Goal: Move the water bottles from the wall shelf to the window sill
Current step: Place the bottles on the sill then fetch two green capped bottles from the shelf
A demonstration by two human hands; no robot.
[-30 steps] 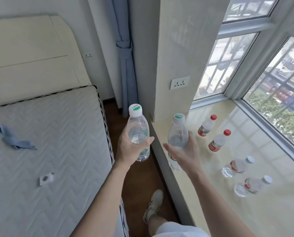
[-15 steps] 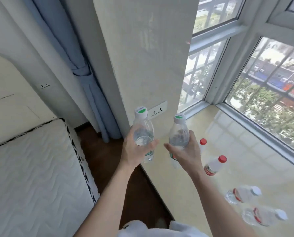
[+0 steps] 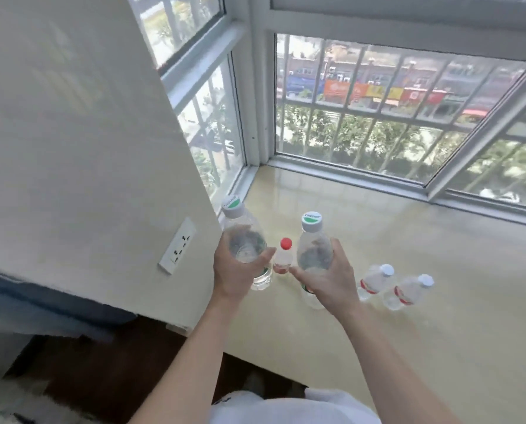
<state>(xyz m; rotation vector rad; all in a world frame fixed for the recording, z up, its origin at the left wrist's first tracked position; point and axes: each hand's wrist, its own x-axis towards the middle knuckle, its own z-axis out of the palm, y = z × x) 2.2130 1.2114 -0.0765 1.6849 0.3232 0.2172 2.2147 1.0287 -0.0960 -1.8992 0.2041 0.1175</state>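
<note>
My left hand grips a clear water bottle with a grey and green cap, held upright over the near left part of the window sill. In my right hand is a second bottle of the same kind, also upright, its base low near the sill. Between the two stands a small red-capped bottle on the sill. Two white-capped bottles with red labels stand to the right of my right hand.
A wall corner with a white power socket rises at the left. Barred windows close the sill at the back and right. Dark wooden floor lies below the sill's near edge.
The view has swung right from the bed toward the window. Both hands have carried their bottles over the sill, nearer the bottles that stand there.
</note>
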